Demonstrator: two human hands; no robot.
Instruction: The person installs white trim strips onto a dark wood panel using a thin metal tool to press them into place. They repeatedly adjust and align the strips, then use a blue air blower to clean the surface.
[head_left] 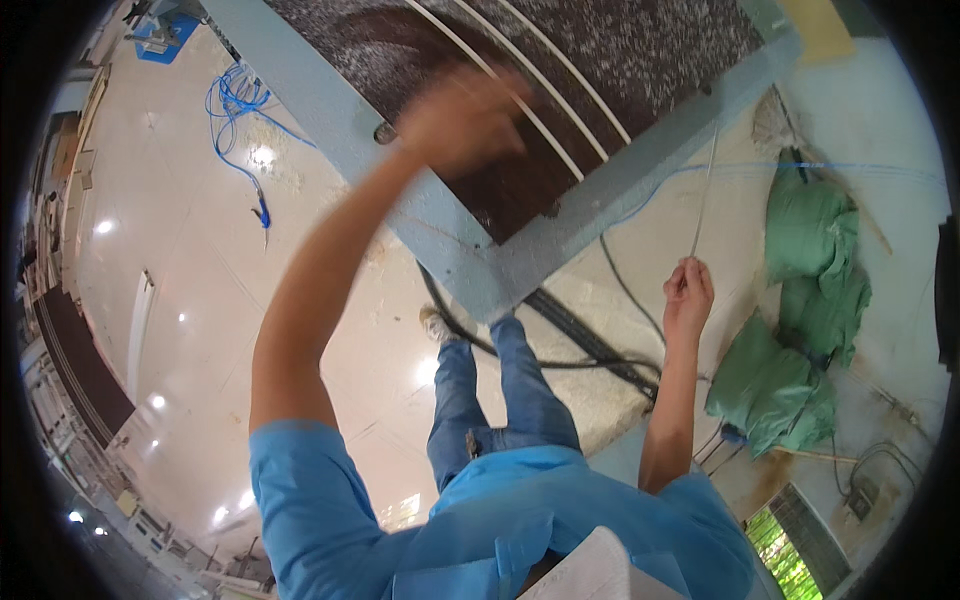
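Most of the view is pale floor [200, 340], glossy, with bright light spots. Next in size, blue-grey surface [480, 270], top center, one corner pointing at the wearer, who stands in jeans [535, 390] and a light blue shirt [510, 500]. Board [670, 55], dark brown, lies on the surface, inset from its edges; pale chips or dust scattered over much of it, thickest at upper right, while the part near the corner is barer. Green sacks [812, 228] slump in a pile at right, well apart from the surface. Dark panel [80, 365] with light lines at far left. Blue hose [235, 95] sits coiled on the floor, left of the surface. Black hose [455, 325] loops below the near corner. White bar [142, 320] lies on the floor at left. Three white strips [591, 135] run side by side across the board, stopping short of its near edge. Left hand [465, 120] is over the board, at the nearest strip; motion blur, so can't tell if its grip is apart, together or on anything. Right hand [689, 288] is beyond the surface's right edge, fingertips pinched on a thin rod [704, 190] that points up toward that edge; contact there unclear.
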